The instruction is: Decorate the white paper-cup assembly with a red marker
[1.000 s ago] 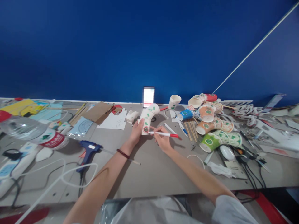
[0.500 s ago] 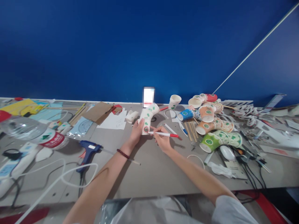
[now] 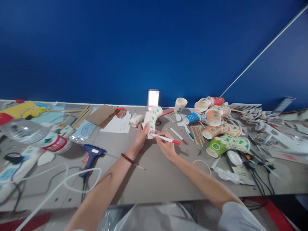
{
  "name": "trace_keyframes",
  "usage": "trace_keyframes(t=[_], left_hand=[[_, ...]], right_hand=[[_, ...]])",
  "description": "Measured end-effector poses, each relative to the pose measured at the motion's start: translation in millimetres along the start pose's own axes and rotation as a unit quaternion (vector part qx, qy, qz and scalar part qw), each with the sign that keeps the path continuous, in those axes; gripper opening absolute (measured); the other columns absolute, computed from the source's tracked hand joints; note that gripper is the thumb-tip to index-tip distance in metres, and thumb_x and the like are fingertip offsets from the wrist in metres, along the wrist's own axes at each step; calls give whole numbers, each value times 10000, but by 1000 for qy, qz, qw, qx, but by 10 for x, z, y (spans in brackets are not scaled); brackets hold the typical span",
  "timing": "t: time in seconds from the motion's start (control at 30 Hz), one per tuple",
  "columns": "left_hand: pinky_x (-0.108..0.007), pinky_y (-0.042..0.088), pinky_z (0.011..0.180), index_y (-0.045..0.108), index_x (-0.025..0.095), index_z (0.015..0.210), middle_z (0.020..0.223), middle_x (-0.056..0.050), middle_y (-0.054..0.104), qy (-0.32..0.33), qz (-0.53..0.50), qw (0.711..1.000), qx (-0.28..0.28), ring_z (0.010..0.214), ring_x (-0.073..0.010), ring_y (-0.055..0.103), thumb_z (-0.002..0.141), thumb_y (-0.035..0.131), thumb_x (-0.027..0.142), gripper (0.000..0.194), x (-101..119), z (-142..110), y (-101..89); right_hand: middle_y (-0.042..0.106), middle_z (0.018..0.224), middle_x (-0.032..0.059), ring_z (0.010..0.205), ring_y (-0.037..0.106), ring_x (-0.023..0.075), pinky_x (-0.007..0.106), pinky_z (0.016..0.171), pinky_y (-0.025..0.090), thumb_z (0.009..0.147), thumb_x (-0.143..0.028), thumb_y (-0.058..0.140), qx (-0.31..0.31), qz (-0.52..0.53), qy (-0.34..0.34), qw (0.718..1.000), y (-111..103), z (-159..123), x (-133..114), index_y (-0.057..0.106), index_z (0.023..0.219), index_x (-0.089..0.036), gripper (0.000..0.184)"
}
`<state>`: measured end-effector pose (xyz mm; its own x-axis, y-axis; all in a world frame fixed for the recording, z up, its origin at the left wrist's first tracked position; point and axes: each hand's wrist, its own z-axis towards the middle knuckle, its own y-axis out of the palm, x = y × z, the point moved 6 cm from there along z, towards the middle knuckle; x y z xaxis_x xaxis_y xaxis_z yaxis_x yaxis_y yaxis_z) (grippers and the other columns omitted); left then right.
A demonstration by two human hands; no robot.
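Observation:
My left hand (image 3: 141,138) is closed round the near end of a bent piece made of joined white paper cups (image 3: 150,118) with green prints. A red ring is drawn round the round mark on its near cup. Between the fingers of my right hand (image 3: 166,145) sits a white marker with a red end (image 3: 170,139). The marker's tip is at the red ring; whether it touches the paper I cannot make out. Just beyond the cups a phone with a bright, blurred screen (image 3: 153,98) stands against the blue wall.
On the right lie joined cups in green (image 3: 216,147), orange and blue (image 3: 191,118). A white cup (image 3: 180,105) stands at the back. A blue glue gun (image 3: 90,158), a large bottle (image 3: 55,142) and a power strip (image 3: 18,168) with loose cables are on the left.
The marker's tip has shifted slightly up and left onto the round mark, and its red end has dropped a little. The cup piece has tilted slightly in my left hand.

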<state>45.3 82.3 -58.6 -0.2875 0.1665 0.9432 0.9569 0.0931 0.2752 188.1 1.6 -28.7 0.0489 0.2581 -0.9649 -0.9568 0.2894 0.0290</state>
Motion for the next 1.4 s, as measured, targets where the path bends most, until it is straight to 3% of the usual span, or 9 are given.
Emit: trace_keyframes(t=[0.17,0.27,0.77,1.0,1.23,1.4], left_hand=[[-355,556,863,571,176,1144,1125,-137,699,-2,0,1000,0,966,-231,704,858,754,476,452,29,-25,14],[-361,552,864,568,175,1147,1126,-139,694,1,1,1000,-6,970,-234,700,852,753,489,469,42,-35,20],[-350,567,827,588,175,1150,1097,-127,714,13,20,1000,-8,936,-229,708,855,738,524,481,38,-40,20],[-375,562,870,586,180,1149,1121,-140,712,12,31,999,-6,981,-248,707,862,724,532,475,51,-51,13],[-341,552,823,588,189,1115,1059,-103,707,12,18,1000,-11,916,-216,694,821,751,577,514,33,-39,17],[-339,546,804,603,185,1086,1027,-98,702,13,13,1000,-14,890,-212,686,793,770,598,532,35,-34,21]], right_hand=[[820,976,98,878,769,260,331,636,589,829,-378,721,7,-49,-62,997,-22,-6,-51,713,820,-225,154],[824,999,102,828,771,246,329,621,588,839,-353,711,2,-63,-79,995,-21,-3,-65,706,828,-225,129],[820,983,110,766,755,231,366,713,621,830,-305,689,3,-78,-108,991,-12,-3,-117,664,807,-232,81],[819,984,119,709,732,227,330,554,563,808,-310,695,-5,-68,-83,994,-7,3,-92,664,797,-231,85],[819,999,119,816,761,251,337,616,571,801,-314,687,-10,-66,-68,995,-13,11,-69,648,790,-233,91],[820,961,104,831,766,249,305,555,538,808,-349,690,-14,-68,-71,995,-5,15,-85,657,782,-239,117]])
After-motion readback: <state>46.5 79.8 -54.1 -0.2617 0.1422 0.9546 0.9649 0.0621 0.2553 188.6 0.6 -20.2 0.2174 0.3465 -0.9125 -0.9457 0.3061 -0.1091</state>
